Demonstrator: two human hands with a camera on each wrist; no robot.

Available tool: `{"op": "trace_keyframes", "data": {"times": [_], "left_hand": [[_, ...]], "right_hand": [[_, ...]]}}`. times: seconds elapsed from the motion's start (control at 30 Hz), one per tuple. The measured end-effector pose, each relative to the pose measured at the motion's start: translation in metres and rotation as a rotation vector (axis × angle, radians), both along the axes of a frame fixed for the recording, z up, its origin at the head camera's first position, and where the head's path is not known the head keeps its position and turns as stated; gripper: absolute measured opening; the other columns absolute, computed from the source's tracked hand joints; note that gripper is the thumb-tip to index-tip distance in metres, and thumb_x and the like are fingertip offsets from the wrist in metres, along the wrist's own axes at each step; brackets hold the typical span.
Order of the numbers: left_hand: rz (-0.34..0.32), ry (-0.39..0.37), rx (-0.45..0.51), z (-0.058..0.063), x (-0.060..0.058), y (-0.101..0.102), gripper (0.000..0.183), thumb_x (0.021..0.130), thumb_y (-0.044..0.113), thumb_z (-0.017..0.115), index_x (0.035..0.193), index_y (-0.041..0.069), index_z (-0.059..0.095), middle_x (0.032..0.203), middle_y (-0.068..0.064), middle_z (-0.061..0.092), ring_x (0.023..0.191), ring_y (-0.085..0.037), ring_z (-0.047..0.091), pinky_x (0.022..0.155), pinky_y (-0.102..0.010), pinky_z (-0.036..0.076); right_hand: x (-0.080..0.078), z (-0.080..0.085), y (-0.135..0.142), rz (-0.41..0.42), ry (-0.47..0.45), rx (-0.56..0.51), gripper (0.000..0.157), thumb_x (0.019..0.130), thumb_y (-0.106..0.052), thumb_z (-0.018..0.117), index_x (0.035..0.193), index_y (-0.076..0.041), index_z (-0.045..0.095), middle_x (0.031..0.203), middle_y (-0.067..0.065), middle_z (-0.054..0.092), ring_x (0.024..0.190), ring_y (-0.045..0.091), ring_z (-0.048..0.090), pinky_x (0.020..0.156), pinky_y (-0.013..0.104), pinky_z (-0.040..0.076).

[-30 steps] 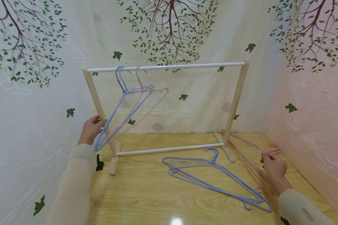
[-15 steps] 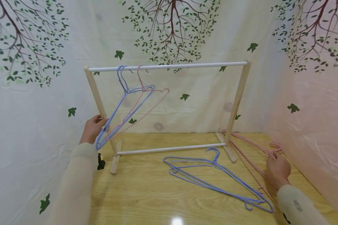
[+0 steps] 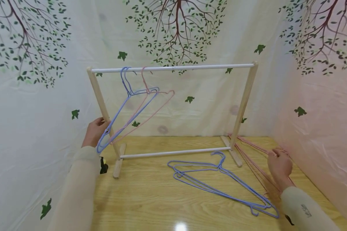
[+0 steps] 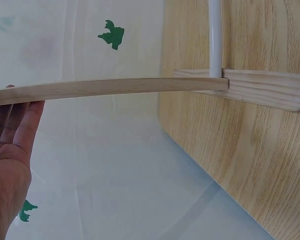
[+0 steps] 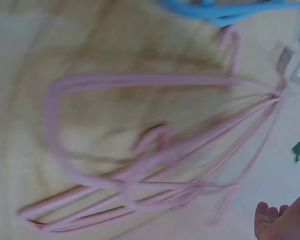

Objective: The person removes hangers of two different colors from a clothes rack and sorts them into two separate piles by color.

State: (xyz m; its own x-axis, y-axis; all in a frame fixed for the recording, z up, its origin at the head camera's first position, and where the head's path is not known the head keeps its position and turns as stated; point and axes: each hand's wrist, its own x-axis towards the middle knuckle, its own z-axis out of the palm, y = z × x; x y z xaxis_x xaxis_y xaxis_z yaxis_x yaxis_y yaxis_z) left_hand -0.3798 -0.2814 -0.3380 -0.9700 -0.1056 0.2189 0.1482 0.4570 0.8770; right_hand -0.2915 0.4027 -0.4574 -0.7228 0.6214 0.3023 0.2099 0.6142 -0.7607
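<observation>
My left hand (image 3: 96,132) grips the left wooden post (image 3: 97,96) of a small clothes rack. In the left wrist view its fingers (image 4: 26,127) lie against the post, thumb hidden. Near the post, two blue hangers (image 3: 129,93) and a pink hanger (image 3: 147,92) hang from the white top bar (image 3: 196,67). On the right, my right hand (image 3: 280,166) pinches a pink hanger (image 5: 140,79) near its hook, among several pink hangers (image 3: 254,146) lying on the table; the fingers cover that hook. The right wrist view is blurred.
Several blue hangers (image 3: 219,167) lie stacked on the wooden table (image 3: 144,199), in front of the rack's white lower bar (image 3: 173,153). The rack's right foot (image 3: 234,156) stands close to the pink hangers. A small black object (image 3: 103,166) sits beside the left foot. Printed curtains (image 3: 208,106) enclose the table.
My right hand has shifted a little right, then back left and slightly away from me, among the pink hangers. The left hand stays on the post; the hung hangers sway slightly.
</observation>
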Motion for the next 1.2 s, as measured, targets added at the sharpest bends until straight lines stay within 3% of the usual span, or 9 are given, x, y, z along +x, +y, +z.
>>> {"op": "trace_keyframes", "data": {"times": [0.17, 0.27, 0.47, 0.57, 0.73, 1.0, 1.2], "left_hand": [[-0.013, 0.029, -0.005, 0.001, 0.003, 0.0, 0.058, 0.102, 0.031, 0.053, 0.148, -0.002, 0.042, 0.138, -0.029, 0.052, 0.101, -0.015, 0.058, 0.084, -0.016, 0.046], [-0.014, 0.036, -0.001, 0.0, 0.004, -0.001, 0.058, 0.102, 0.03, 0.053, 0.148, -0.003, 0.041, 0.138, -0.029, 0.052, 0.097, -0.009, 0.057, 0.081, -0.014, 0.046], [-0.005, 0.033, -0.016, -0.001, 0.005, -0.001, 0.06, 0.102, 0.032, 0.053, 0.149, -0.003, 0.04, 0.138, -0.03, 0.052, 0.102, -0.018, 0.058, 0.08, -0.014, 0.047], [0.019, 0.018, -0.016, 0.001, 0.008, 0.002, 0.064, 0.101, 0.04, 0.053, 0.149, 0.0, 0.041, 0.135, -0.028, 0.054, 0.099, -0.02, 0.06, 0.077, -0.016, 0.048], [0.062, 0.035, -0.03, 0.004, 0.01, 0.006, 0.063, 0.1, 0.045, 0.053, 0.143, -0.001, 0.049, 0.129, -0.026, 0.059, 0.081, -0.007, 0.06, 0.072, -0.016, 0.049], [0.164, 0.111, -0.068, 0.003, 0.011, 0.012, 0.052, 0.099, 0.036, 0.056, 0.135, -0.001, 0.057, 0.123, -0.023, 0.064, 0.103, -0.029, 0.061, 0.084, -0.025, 0.048], [0.235, 0.187, -0.038, 0.0, 0.011, 0.016, 0.045, 0.097, 0.029, 0.061, 0.13, -0.001, 0.062, 0.116, -0.021, 0.067, 0.087, -0.01, 0.061, 0.073, -0.014, 0.048]], "right_hand": [[-0.007, 0.016, -0.033, 0.078, 0.037, -0.028, 0.045, 0.102, -0.028, 0.044, 0.134, 0.0, 0.061, 0.13, 0.028, 0.058, 0.118, 0.044, 0.053, 0.094, 0.058, 0.041], [-0.014, 0.029, -0.062, 0.131, 0.109, -0.023, 0.041, 0.102, -0.028, 0.051, 0.128, -0.001, 0.065, 0.126, 0.026, 0.061, 0.115, 0.042, 0.056, 0.092, 0.055, 0.043], [-0.029, 0.059, -0.13, 0.259, 0.295, 0.005, 0.026, 0.096, -0.017, 0.065, 0.113, 0.001, 0.073, 0.109, 0.021, 0.069, 0.103, 0.036, 0.063, 0.082, 0.043, 0.049], [-0.03, 0.077, -0.163, 0.346, 0.324, -0.036, 0.025, 0.096, -0.016, 0.065, 0.113, -0.001, 0.073, 0.108, 0.019, 0.07, 0.101, 0.034, 0.064, 0.08, 0.038, 0.05], [-0.031, 0.101, -0.212, 0.44, 0.376, -0.081, 0.024, 0.095, -0.017, 0.065, 0.112, -0.003, 0.074, 0.107, 0.015, 0.071, 0.105, 0.029, 0.064, 0.082, 0.038, 0.051], [-0.031, 0.122, -0.268, 0.521, 0.448, -0.186, 0.021, 0.094, -0.016, 0.067, 0.108, -0.003, 0.076, 0.102, 0.011, 0.073, 0.1, 0.024, 0.066, 0.081, 0.038, 0.052], [-0.032, 0.134, -0.299, 0.557, 0.425, -0.241, 0.022, 0.094, -0.019, 0.066, 0.11, -0.006, 0.076, 0.103, 0.008, 0.074, 0.1, 0.022, 0.065, 0.083, 0.038, 0.053]]}}
